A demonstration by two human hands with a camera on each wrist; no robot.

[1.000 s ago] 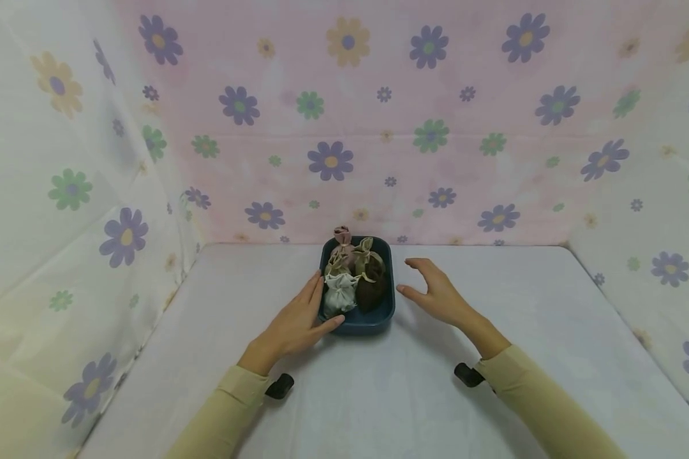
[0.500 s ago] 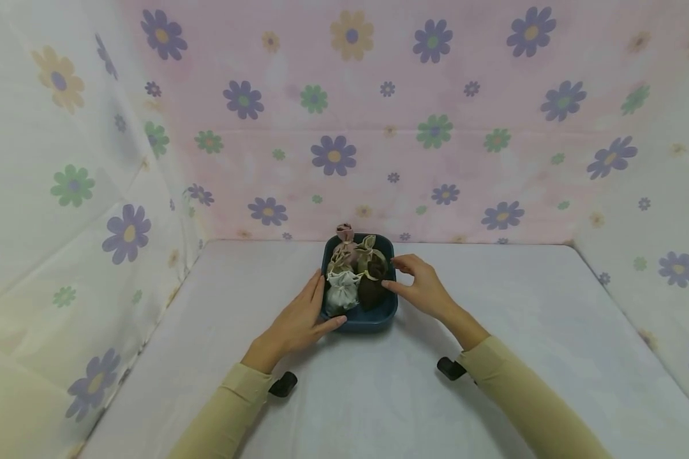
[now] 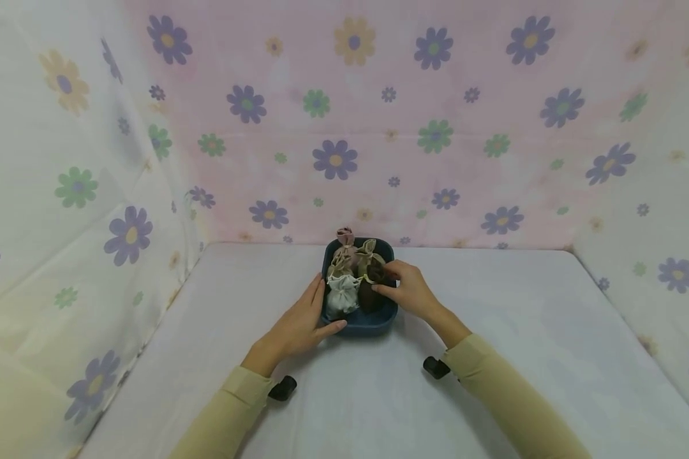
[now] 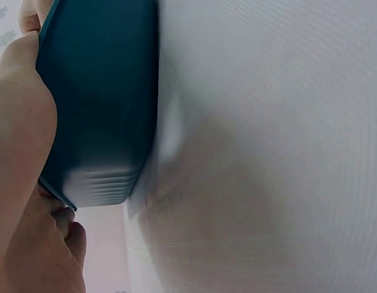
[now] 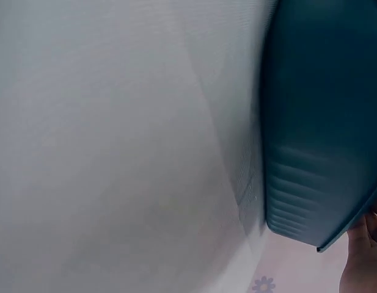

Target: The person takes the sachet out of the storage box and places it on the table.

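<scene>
Both arms angle inward, the left grip straight-fingered, the right grip bent-fingered.

The right hand, which a second earlier stood apart from the right side of the blue bin, had moved in over that side. It now gripped the dark brown pouch inside the bin by its upper part. The right sleeve and black wrist device had come nearer the bin too.
</scene>
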